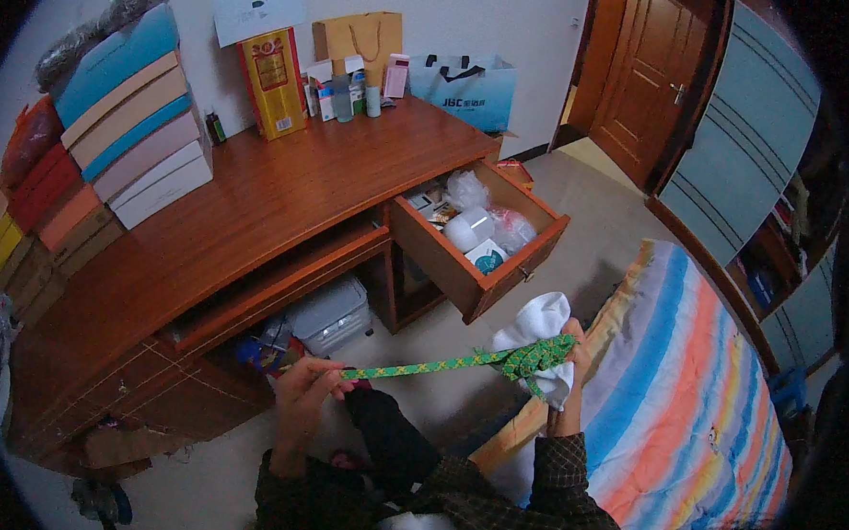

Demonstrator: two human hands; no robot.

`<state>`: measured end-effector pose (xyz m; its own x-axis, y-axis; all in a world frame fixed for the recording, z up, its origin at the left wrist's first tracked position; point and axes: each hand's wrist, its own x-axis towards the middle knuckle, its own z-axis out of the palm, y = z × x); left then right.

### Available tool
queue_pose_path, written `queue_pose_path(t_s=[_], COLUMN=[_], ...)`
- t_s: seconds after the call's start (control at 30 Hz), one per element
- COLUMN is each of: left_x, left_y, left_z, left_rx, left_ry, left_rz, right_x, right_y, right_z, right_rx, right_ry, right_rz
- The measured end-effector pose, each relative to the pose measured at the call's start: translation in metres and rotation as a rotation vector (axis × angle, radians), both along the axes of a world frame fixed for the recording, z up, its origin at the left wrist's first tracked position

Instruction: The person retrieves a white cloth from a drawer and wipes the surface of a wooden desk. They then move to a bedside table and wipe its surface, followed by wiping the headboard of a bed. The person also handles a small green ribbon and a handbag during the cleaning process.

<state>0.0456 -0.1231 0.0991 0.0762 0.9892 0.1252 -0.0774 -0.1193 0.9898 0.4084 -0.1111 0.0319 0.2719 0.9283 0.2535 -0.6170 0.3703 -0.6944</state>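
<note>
A green strap with a yellow pattern (pixel 423 366) stretches nearly straight between my two hands. My left hand (pixel 306 388) pinches its left end between thumb and fingers. On the other side, my right hand (pixel 576 359) grips the gathered part of the strap together with a white cloth (pixel 537 321). The cloth bulges above and hangs below the green bundle. How the strap and cloth are joined at the bundle cannot be made out. Both hands are in the air, in front of the desk and beside the bed.
The wooden desk (pixel 292 179) has an open drawer (pixel 466 289) holding plastic bags and small boxes. Stacked boxes (pixel 143 128) stand at the desk's left. A lidded plastic bin (pixel 332 314) sits below. To the right lies a bed with a striped cover (pixel 670 393); beyond are a wardrobe (pixel 744 138) and a door (pixel 647 75).
</note>
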Motion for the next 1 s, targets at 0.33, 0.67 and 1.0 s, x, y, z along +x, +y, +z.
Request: queue_pose_path(t_s=[0.33, 0.67, 1.0], left_x=[-0.022, 0.027, 0.046], left_y=[0.001, -0.002, 0.005], left_z=[-0.014, -0.006, -0.011], left_rx=[-0.006, -0.005, -0.004], left_ry=[-0.004, -0.016, 0.106], left_rz=[0.047, -0.264, -0.385], right_x=[0.008, -0.031, -0.043], right_y=[-0.007, -0.004, -0.005], right_z=[-0.002, 0.038, 0.033], right_rx=[-0.031, -0.024, -0.015], right_ry=[-0.101, -0.194, -0.133], right_rz=[-0.134, 0.074, 0.099])
